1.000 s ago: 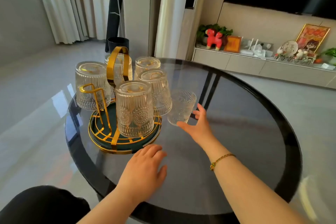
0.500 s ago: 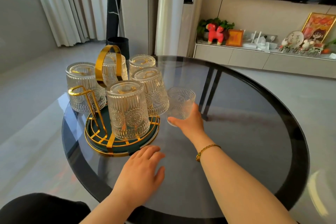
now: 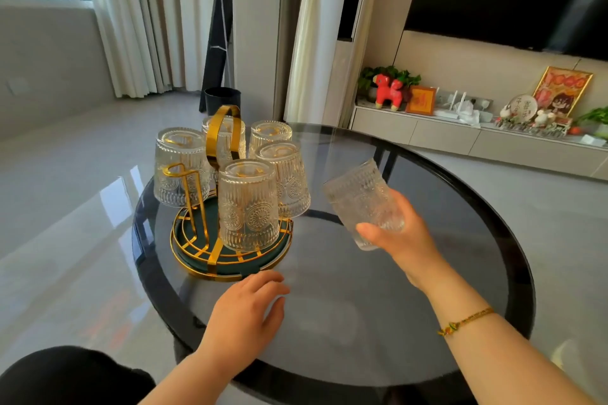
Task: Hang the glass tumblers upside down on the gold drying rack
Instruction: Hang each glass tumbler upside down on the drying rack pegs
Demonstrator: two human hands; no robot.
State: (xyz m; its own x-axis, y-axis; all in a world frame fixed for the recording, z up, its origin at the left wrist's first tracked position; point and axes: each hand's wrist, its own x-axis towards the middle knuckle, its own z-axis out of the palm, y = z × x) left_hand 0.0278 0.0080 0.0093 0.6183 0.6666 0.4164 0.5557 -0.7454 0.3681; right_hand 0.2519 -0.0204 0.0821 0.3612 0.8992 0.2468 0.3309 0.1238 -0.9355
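The gold drying rack (image 3: 219, 138) with a green round base stands on the left part of the glass table (image 3: 427, 273). Several embossed glass tumblers hang upside down on it; the nearest one (image 3: 248, 204) is at the front. One gold peg (image 3: 184, 174) on the left front stands bare. My right hand (image 3: 399, 233) grips one more tumbler (image 3: 363, 200), lifted off the table and tilted, to the right of the rack. My left hand (image 3: 245, 309) rests flat on the table just in front of the rack's base, fingers apart, holding nothing.
The round dark glass table has a black rim (image 3: 513, 227). Behind it runs a low cabinet (image 3: 460, 138) with a red toy horse, frames and ornaments. A black bin (image 3: 222, 100) stands on the floor beyond the rack.
My right hand closed on the loose tumbler, lifted it off the table and tilted it, moving right and toward me. My left hand stayed put near the rack's base.
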